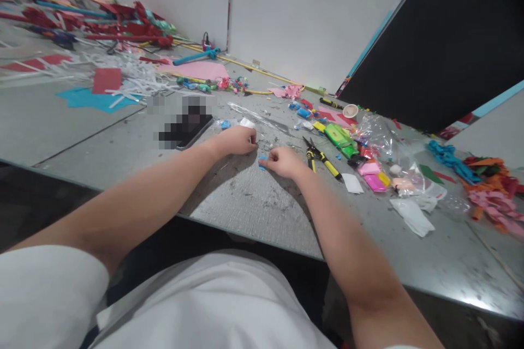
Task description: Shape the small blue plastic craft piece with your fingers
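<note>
Head view shows both hands resting on the grey table (254, 202) at the centre of the frame. Left hand (237, 140) is loosely curled, fingertips pinched down on something too small to make out. Right hand (284, 162) is closed around a small blue piece (262, 161), which peeks out at its left edge, just beside the left hand's fingertips. Work this fine probably goes best with both wrists planted on the table and the piece held lightly, so the soft material keeps its shape. Yellow-handled pliers (323, 159) lie just right of the right hand, within easy reach. Further right, clear plastic bags (376, 133) hold what look like pink and yellow blocks; their contents are partly blurred by glare. A small round cup (350, 110) sits above them, and its contents cannot be told. A green box (341, 139) lies between
</note>
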The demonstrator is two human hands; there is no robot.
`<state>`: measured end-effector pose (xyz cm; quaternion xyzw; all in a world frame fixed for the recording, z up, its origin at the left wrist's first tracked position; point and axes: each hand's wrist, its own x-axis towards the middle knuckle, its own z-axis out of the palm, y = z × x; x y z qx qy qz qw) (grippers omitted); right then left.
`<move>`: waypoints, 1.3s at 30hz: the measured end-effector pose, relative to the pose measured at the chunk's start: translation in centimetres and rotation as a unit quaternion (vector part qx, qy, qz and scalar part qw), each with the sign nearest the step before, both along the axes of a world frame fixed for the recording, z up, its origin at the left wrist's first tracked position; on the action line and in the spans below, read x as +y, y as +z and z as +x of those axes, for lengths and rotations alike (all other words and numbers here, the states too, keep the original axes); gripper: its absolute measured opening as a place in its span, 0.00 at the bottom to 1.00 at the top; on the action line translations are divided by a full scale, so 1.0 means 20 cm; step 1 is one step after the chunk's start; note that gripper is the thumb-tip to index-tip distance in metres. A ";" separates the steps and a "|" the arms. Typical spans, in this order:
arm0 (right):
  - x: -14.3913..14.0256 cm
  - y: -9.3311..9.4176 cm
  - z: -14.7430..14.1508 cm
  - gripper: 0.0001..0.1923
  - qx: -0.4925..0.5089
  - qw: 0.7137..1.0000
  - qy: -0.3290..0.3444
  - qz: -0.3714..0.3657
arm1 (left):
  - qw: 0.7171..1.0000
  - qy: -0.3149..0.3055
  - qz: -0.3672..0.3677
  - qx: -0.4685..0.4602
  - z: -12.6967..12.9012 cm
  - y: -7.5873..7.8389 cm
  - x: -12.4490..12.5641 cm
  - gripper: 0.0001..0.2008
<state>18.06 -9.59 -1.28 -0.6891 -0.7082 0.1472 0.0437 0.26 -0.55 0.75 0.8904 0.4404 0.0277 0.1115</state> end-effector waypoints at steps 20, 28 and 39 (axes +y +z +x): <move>-0.05 0.00 -0.07 0.21 -0.008 1.000 -0.019 0.009 | 1.000 -0.013 -0.005 -0.004 -0.03 -0.02 0.05 0.17; -0.03 -0.01 0.02 0.23 0.037 0.998 0.040 0.035 | 1.000 -0.014 -0.002 -0.004 -0.03 -0.01 0.05 0.17; 0.00 -0.04 0.04 0.20 0.033 0.998 0.030 0.054 | 1.000 -0.006 -0.012 0.003 -0.03 0.00 0.03 0.17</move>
